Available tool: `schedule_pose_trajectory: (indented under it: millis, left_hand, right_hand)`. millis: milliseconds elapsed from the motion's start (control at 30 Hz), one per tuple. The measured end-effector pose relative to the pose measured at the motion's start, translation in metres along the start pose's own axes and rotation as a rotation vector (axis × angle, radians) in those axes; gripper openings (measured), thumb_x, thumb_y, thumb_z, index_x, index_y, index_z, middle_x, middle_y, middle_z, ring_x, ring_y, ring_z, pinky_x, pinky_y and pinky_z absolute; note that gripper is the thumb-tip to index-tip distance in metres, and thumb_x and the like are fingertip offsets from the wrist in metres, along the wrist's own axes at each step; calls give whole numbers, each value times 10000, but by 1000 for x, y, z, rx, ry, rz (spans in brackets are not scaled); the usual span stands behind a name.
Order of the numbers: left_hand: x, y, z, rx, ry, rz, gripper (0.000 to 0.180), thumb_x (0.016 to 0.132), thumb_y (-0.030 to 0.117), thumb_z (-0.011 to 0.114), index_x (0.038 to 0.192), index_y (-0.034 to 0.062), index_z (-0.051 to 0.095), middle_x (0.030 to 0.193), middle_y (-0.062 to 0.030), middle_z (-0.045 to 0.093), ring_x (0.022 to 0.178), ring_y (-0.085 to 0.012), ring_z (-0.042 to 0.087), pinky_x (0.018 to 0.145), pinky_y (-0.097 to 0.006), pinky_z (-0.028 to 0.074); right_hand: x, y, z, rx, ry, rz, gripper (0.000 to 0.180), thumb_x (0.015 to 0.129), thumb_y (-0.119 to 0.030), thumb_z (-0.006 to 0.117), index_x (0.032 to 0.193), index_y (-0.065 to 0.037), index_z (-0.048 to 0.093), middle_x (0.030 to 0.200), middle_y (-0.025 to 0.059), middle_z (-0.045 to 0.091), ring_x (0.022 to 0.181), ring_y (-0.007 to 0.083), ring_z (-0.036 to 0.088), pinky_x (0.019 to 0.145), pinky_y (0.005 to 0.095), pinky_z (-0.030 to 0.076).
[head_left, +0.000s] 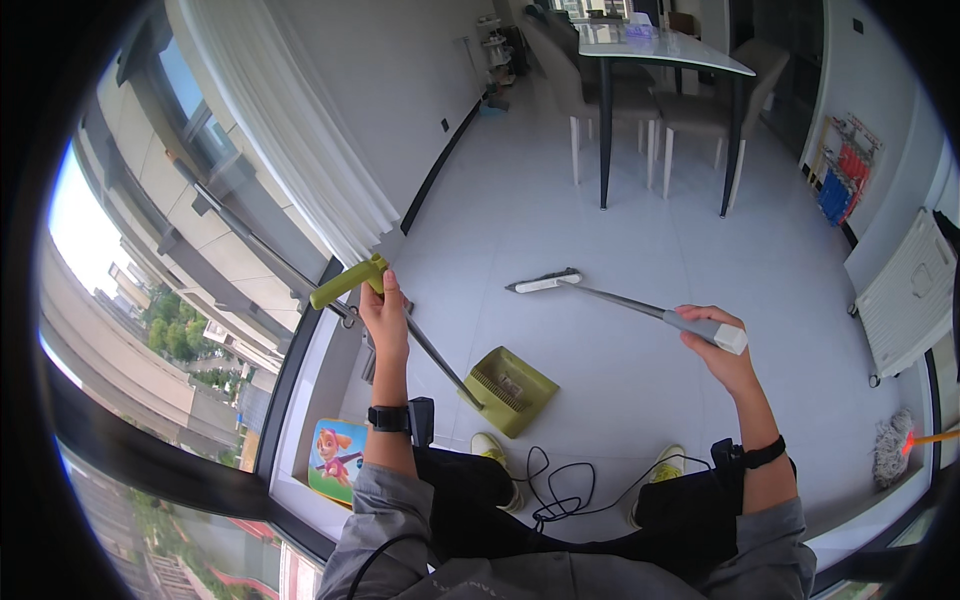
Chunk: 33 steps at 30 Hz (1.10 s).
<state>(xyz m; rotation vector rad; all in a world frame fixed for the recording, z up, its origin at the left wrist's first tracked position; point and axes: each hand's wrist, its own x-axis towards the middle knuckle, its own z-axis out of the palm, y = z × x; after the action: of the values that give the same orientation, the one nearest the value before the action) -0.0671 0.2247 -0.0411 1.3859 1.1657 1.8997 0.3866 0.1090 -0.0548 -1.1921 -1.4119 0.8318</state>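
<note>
My left hand [385, 325] is closed round the upper end of a long-handled dustpan, just below its green grip. The green dustpan [537, 403] rests on the floor in front of my feet, its comb-like teeth showing and some greyish debris inside. In my right hand [728, 355] is the grey handle of a broom. Its narrow white head [547, 283] with a dark edge lies on the floor, beyond the dustpan and apart from it.
A black cable [560, 500] loops over the floor between my shoes. Windows and a white curtain [290, 120] run along the left. A table [660, 48] with chairs stands ahead. At the right are a white wheeled panel [905, 300] and a grey mop head [890, 450].
</note>
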Motion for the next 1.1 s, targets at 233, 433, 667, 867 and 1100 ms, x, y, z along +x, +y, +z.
schedule_pose_trajectory:
  millis: [233,433,667,867,1100]
  left_hand:
    - [3,-7,12,57,82,121,264,958,238,567,1090,10,549,699,43,456,544,-20,375,481,-192,317]
    - [5,-15,17,170,145,197,254,954,206,576,1079,-14,568,715,55,461,594,-12,351,523,-186,279]
    - [3,-13,24,125,184,212,246,943,157,587,1093,-37,574,780,30,515,643,-37,387,567,-194,316]
    - [4,-24,15,155,188,198,270,941,191,593,1091,-33,580,749,38,500,627,-30,372,558,-193,308]
    - [1,-14,12,88,131,110,250,946,239,588,1014,0,568,654,53,436,520,-19,341,457,-197,288]
  right_hand:
    - [-1,-1,4,-33,-14,-9,197,778,59,646,951,-34,640,1067,72,672,963,153,608,821,275,491]
    - [-1,-3,14,-31,-31,-35,144,781,52,649,898,-32,639,1051,80,673,1031,190,606,874,303,477]
    - [-4,10,39,75,-30,-107,106,782,62,641,795,-32,596,1003,105,675,1157,263,562,988,359,409]
    - [1,19,92,255,4,-97,161,787,102,621,806,-46,561,1017,112,652,1204,309,520,1003,398,397]
    - [13,28,171,292,-135,-143,118,810,63,628,820,-44,579,1067,94,661,1179,256,549,991,349,414]
